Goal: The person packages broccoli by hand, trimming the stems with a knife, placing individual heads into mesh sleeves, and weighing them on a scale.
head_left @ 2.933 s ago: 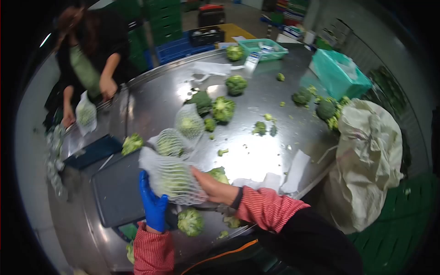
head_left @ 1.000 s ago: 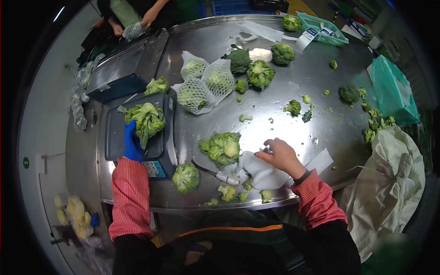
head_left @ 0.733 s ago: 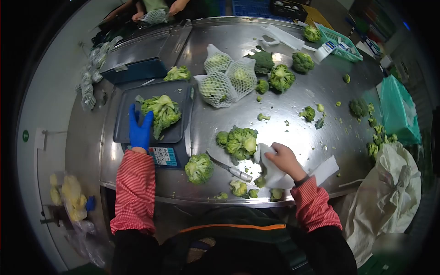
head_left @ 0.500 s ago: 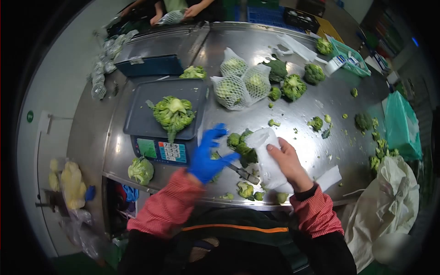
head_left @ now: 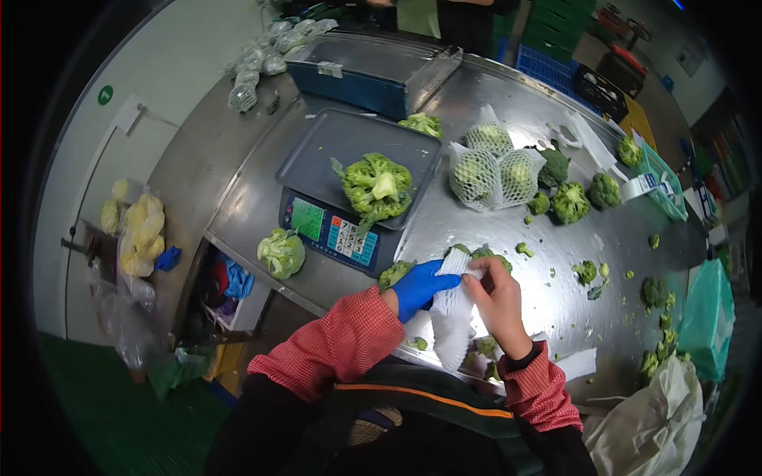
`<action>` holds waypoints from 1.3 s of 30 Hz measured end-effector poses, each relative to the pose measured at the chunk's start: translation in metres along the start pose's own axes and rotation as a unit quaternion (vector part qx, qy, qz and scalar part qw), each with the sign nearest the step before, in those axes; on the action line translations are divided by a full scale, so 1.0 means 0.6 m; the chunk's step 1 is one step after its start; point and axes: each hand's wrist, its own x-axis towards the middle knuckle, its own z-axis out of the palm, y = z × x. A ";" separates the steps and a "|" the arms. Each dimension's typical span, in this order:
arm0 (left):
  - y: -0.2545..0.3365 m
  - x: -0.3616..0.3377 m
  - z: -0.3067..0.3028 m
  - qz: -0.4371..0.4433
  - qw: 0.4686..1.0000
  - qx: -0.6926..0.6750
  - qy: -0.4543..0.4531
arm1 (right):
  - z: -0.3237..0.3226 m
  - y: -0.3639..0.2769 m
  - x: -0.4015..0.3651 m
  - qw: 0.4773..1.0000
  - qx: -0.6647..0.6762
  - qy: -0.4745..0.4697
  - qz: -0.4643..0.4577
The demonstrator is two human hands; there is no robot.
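A white foam net sleeve (head_left: 452,317) hangs between my two hands over the near edge of the metal table. My left hand (head_left: 417,291), in a blue glove, pinches its left side with the thumb across it. My bare right hand (head_left: 498,308) grips the upper right edge between thumb and fingers. Broccoli florets (head_left: 488,254) lie just behind the sleeve, partly hidden by it. To the left, a broccoli head (head_left: 379,189) rests stem up on the tray of a digital scale (head_left: 329,230). Another broccoli head (head_left: 281,254) sits beside the scale.
Netted broccoli heads (head_left: 476,178) stand beyond my hands, with loose heads (head_left: 570,203) to their right. Scraps of floret dot the metal table (head_left: 548,293). A teal basket (head_left: 663,186), a green bag (head_left: 702,317) and a white sack (head_left: 647,420) line the right side. Another person (head_left: 468,24) stands across.
My left hand has come over to the foam net sleeve and taken hold of it. The sleeve now hangs longer between both hands. The view has turned, shifting the scale rightward.
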 end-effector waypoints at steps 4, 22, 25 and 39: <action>-0.005 -0.026 -0.014 -0.003 0.992 -0.117 0.040 | 0.044 0.039 0.013 0.988 0.149 -0.037 0.027; -0.020 -0.042 -0.112 0.298 0.920 0.241 0.082 | 0.111 -0.109 0.033 0.805 0.468 -0.207 0.300; -0.051 -0.030 -0.137 0.235 0.970 -0.011 0.067 | 0.103 -0.097 0.035 0.801 0.364 -0.410 0.241; 0.182 -0.112 -0.194 0.056 0.959 0.275 -0.046 | 0.072 -0.052 0.135 0.963 0.159 -0.203 0.075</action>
